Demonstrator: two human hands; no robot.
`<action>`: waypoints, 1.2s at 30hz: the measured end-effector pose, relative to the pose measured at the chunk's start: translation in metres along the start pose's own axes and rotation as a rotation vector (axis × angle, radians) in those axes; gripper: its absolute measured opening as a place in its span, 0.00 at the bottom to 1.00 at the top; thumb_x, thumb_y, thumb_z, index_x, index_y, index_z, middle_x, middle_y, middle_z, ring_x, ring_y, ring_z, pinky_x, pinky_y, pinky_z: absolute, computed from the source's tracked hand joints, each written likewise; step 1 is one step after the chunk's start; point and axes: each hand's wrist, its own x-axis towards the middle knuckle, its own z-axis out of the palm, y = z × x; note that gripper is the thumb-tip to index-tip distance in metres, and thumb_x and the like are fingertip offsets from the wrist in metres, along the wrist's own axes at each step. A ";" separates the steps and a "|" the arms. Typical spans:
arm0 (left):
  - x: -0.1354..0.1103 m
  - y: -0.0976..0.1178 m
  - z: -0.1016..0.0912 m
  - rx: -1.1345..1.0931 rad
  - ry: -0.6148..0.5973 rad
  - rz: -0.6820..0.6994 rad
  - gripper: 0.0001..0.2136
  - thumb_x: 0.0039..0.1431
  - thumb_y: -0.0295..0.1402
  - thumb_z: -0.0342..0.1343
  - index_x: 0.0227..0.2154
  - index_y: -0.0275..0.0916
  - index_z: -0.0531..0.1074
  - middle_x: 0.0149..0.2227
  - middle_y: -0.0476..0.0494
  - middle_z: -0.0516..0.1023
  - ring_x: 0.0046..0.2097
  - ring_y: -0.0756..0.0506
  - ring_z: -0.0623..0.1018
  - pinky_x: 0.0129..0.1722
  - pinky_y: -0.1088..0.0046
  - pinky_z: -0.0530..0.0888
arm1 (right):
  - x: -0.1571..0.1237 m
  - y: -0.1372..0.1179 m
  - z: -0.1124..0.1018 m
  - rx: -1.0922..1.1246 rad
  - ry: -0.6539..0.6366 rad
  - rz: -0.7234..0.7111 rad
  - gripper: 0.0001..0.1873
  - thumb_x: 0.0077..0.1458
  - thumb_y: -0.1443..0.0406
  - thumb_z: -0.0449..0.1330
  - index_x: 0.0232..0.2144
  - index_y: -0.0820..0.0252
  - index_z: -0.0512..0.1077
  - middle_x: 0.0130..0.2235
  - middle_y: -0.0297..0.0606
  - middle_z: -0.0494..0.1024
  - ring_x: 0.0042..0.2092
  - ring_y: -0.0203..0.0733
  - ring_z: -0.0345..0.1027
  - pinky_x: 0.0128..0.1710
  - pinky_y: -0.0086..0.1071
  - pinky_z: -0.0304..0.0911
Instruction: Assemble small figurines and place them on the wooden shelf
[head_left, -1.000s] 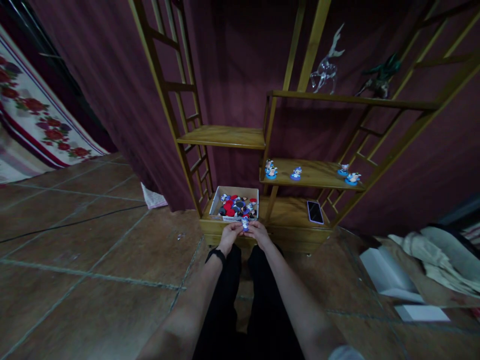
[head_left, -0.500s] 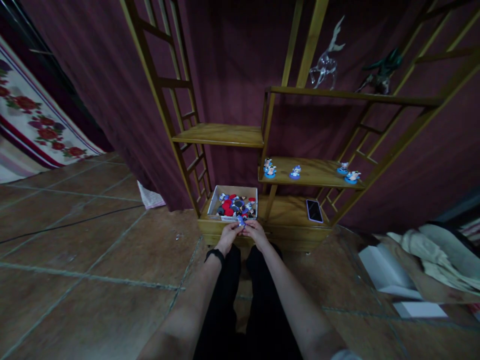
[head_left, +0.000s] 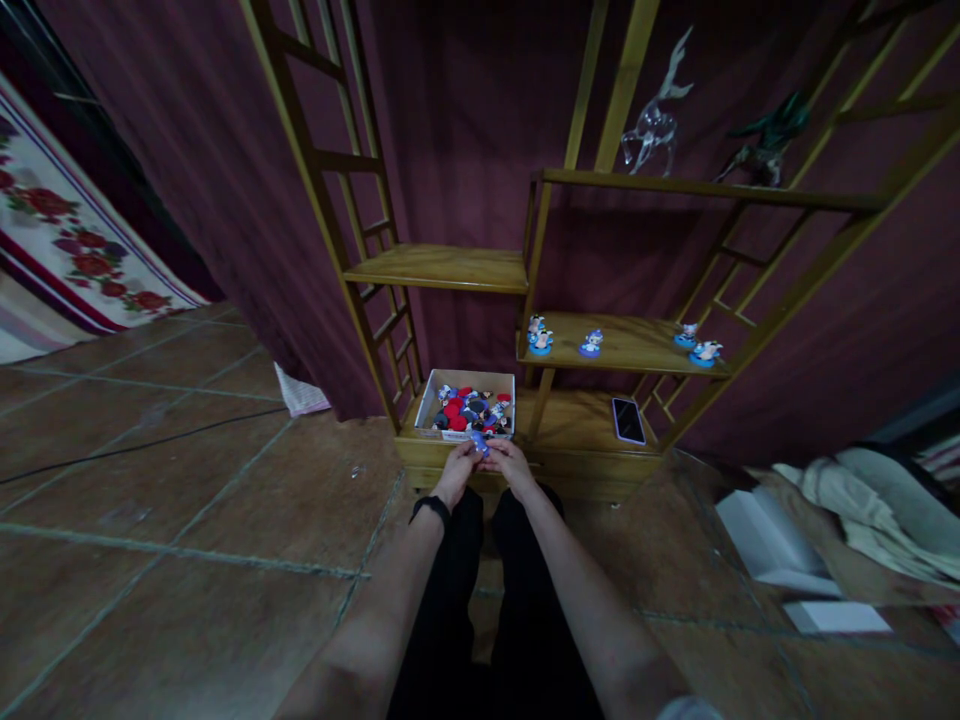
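Between my two hands, just in front of the box, is a small purple figurine (head_left: 480, 443). My left hand (head_left: 457, 470) pinches it from the left side, and my right hand (head_left: 510, 463) has its fingers closed on it from the right. Beyond them, an open cardboard box (head_left: 487, 381) on the low cabinet holds a heap of small red, black, white and purple figurines (head_left: 472, 408). On the middle right shelf (head_left: 630, 335) stand several similar figurines: a purple one (head_left: 591, 343) near the middle, blue-based ones (head_left: 540, 338) at the left end and more (head_left: 705, 352) at the right.
A phone (head_left: 628, 420) lies on the cabinet's right part. The upper shelf carries a clear deer figure (head_left: 654, 125) and a dark green statue (head_left: 769, 140). A wooden shelf (head_left: 439, 266) sits above the box. White boxes (head_left: 776, 540) rest on the floor at right, a cable (head_left: 150, 440) at left.
The small figurine has shifted slightly left and turned a little between my fingers. Both hands stay in nearly the same spot in front of the box.
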 end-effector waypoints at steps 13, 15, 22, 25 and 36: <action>0.001 0.000 0.002 0.134 0.110 0.063 0.14 0.40 0.34 0.62 0.32 0.33 0.75 0.27 0.46 0.76 0.30 0.50 0.73 0.33 0.75 0.69 | 0.004 0.000 -0.001 -0.032 0.051 0.022 0.13 0.44 0.59 0.59 0.33 0.60 0.71 0.28 0.34 0.74 0.28 0.35 0.70 0.35 0.33 0.69; 0.001 -0.001 0.001 0.139 0.135 0.060 0.14 0.39 0.33 0.62 0.32 0.33 0.75 0.28 0.45 0.76 0.30 0.50 0.73 0.33 0.75 0.69 | 0.006 0.000 0.000 -0.064 0.074 0.037 0.12 0.44 0.61 0.58 0.33 0.60 0.71 0.26 0.33 0.74 0.27 0.35 0.70 0.34 0.33 0.69; 0.003 0.001 0.004 0.127 0.140 0.090 0.15 0.38 0.33 0.63 0.32 0.33 0.75 0.26 0.46 0.76 0.28 0.50 0.73 0.32 0.74 0.69 | 0.012 0.003 0.001 -0.050 0.120 0.001 0.14 0.42 0.59 0.59 0.32 0.60 0.71 0.28 0.32 0.75 0.27 0.34 0.69 0.32 0.32 0.68; 0.004 -0.001 0.007 0.115 0.161 0.099 0.13 0.39 0.32 0.62 0.31 0.34 0.75 0.28 0.45 0.76 0.29 0.50 0.73 0.34 0.73 0.69 | 0.012 0.003 -0.001 0.000 0.107 -0.027 0.16 0.40 0.58 0.60 0.32 0.60 0.71 0.28 0.33 0.75 0.27 0.35 0.69 0.32 0.32 0.68; -0.003 0.001 0.019 0.154 0.209 0.119 0.15 0.36 0.28 0.64 0.32 0.33 0.74 0.23 0.49 0.72 0.27 0.52 0.71 0.33 0.73 0.69 | 0.015 0.004 -0.010 0.167 0.182 0.031 0.14 0.36 0.61 0.63 0.29 0.61 0.71 0.27 0.34 0.76 0.27 0.35 0.69 0.32 0.33 0.67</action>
